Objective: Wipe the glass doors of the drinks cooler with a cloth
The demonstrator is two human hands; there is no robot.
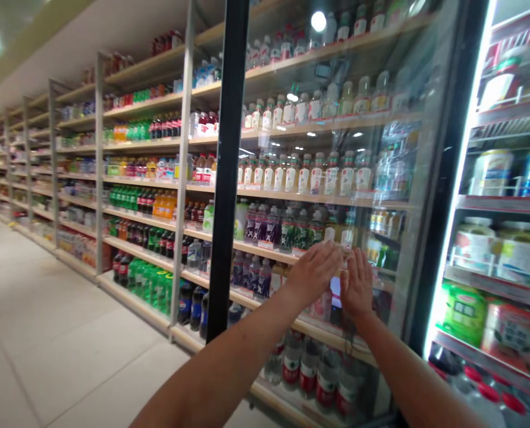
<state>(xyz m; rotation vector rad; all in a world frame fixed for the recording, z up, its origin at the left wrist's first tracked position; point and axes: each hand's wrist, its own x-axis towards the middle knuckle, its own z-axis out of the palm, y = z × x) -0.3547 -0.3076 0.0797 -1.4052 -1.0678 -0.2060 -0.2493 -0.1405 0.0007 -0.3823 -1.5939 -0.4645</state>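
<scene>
A glass cooler door point(327, 139) with a black frame swings out in front of me, standing open. My left hand point(317, 270) lies against the glass, or very close to it, with its fingers stretched out toward the upper right. Beside it, my right hand point(357, 284) is also stretched out at the glass, fingers pointing up. Neither hand holds anything. Whether both palms press fully on the pane I cannot tell. Bottles with white labels point(304, 172) show through the door, on wooden shelves beyond it.
To the right is the lit cooler, with cans point(491, 171), jars point(473, 242) and a green pack point(463, 312) on its racks. Long shelves of drinks, including green soda bottles point(146, 284), run away to the left along a tiled floor point(77, 345).
</scene>
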